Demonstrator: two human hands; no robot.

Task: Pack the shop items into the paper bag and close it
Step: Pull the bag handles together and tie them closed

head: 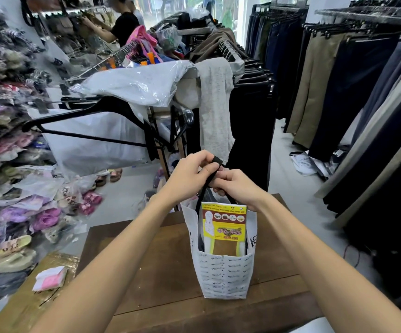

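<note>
A white paper bag (223,277) printed with small black logos stands upright on the brown wooden table (161,267). A yellow and brown packet (223,227) sticks up inside it, with dark items behind that I cannot make out. Both black ribbon handles (212,174) are gathered above the bag's mouth. My left hand (189,175) pinches the handles near their top. My right hand (239,188) grips them just below, touching the left hand.
A pink and white folded packet (50,278) lies on a gold-wrapped box (26,306) at the table's left. Bagged sandals are piled at left, and clothes racks stand ahead and to the right. A person works at a far rack.
</note>
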